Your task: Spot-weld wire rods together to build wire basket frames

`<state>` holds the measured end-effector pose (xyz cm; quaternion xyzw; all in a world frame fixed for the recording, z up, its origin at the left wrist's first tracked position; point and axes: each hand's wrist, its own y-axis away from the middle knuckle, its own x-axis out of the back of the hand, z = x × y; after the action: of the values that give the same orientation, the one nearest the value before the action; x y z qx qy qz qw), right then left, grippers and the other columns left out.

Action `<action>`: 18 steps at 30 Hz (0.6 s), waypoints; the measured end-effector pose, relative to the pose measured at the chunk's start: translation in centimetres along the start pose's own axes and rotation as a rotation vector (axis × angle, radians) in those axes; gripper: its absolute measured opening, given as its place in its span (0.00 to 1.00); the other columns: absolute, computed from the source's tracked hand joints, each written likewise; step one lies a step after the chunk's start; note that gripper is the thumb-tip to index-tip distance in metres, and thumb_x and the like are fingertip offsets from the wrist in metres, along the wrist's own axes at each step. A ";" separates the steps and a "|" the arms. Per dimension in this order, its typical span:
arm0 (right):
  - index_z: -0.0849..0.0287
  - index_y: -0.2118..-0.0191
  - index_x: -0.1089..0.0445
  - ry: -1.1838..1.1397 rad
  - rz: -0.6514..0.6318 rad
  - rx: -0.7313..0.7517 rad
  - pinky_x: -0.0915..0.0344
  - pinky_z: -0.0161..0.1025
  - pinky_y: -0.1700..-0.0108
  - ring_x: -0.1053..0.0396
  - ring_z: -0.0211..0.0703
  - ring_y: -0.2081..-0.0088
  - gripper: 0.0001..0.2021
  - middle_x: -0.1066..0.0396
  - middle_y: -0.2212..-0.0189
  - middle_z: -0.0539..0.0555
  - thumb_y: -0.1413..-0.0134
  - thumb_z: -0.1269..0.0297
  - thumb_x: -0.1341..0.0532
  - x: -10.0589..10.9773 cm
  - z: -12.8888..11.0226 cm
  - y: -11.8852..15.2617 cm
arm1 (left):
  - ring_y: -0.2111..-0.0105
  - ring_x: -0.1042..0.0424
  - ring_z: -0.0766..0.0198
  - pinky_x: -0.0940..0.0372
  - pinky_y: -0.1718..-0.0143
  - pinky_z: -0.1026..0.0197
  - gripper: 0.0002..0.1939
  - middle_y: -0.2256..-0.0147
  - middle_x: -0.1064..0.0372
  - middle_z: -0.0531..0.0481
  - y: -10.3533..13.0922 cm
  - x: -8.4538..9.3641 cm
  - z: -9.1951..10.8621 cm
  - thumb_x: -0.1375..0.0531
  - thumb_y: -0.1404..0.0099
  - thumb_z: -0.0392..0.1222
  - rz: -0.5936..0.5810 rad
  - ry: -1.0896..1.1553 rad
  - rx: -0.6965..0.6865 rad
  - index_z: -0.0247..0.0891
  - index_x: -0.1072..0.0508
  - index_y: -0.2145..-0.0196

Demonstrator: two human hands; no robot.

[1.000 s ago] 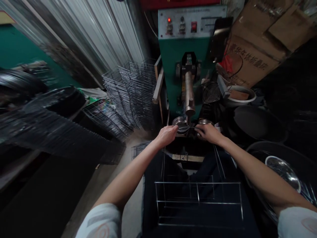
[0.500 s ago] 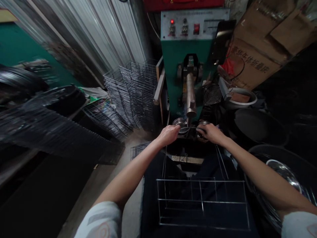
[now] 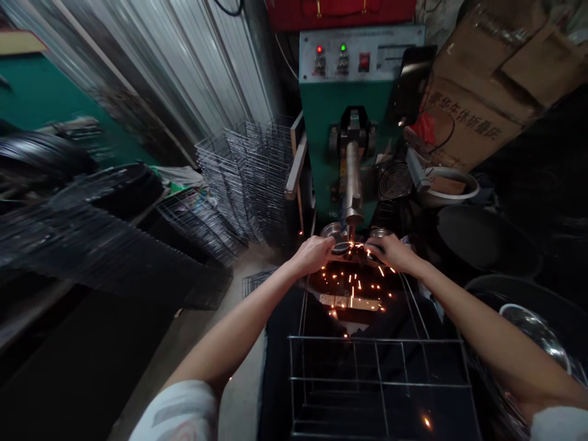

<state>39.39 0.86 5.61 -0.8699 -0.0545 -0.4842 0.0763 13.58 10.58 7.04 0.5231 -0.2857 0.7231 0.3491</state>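
A silvery open-grid frame of thin metal wire (image 3: 380,384) is being held by its far end in both bare hands, which are kept a little apart. The near section is hung low over the dark trousers (image 3: 274,349), below the hands and closer to the camera, with long side wires run up toward them. The left hand (image 3: 316,252) is closed on the wire on one side and the right hand (image 3: 390,252) is pinched on it on the other, though the exact fingertip contact is too dark to be made out. The bit between them is placed right under the tip of a grey cylindrical metal rod (image 3: 353,180), mounted on a green box-shaped machine (image 3: 320,159). Orange sparks (image 3: 353,288) are being thrown from there, mostly downward. On the grey control panel (image 3: 353,54), a red light (image 3: 319,48) and a green light (image 3: 343,47) are lit.
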 end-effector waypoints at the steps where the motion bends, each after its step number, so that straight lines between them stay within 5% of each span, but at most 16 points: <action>1: 0.56 0.63 0.23 -0.015 -0.001 0.009 0.40 0.38 0.61 0.28 0.47 0.64 0.17 0.23 0.68 0.56 0.29 0.56 0.46 0.0 0.0 0.0 | 0.67 0.24 0.58 0.40 0.66 0.61 0.11 0.68 0.23 0.45 0.0 0.1 0.0 0.48 0.27 0.36 -0.001 0.001 0.001 0.38 0.26 0.63; 18: 0.58 0.64 0.24 -0.043 0.006 0.010 0.39 0.38 0.60 0.28 0.47 0.64 0.18 0.23 0.67 0.56 0.30 0.54 0.46 -0.3 0.6 0.0 | 0.64 0.21 0.55 0.37 0.63 0.61 0.10 0.68 0.22 0.44 -0.4 -0.1 -0.6 0.46 0.28 0.36 -0.017 0.087 0.007 0.37 0.24 0.60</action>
<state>39.76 0.96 5.07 -0.8798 -0.0558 -0.4650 0.0812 13.59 11.26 6.79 0.4949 -0.2632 0.7432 0.3654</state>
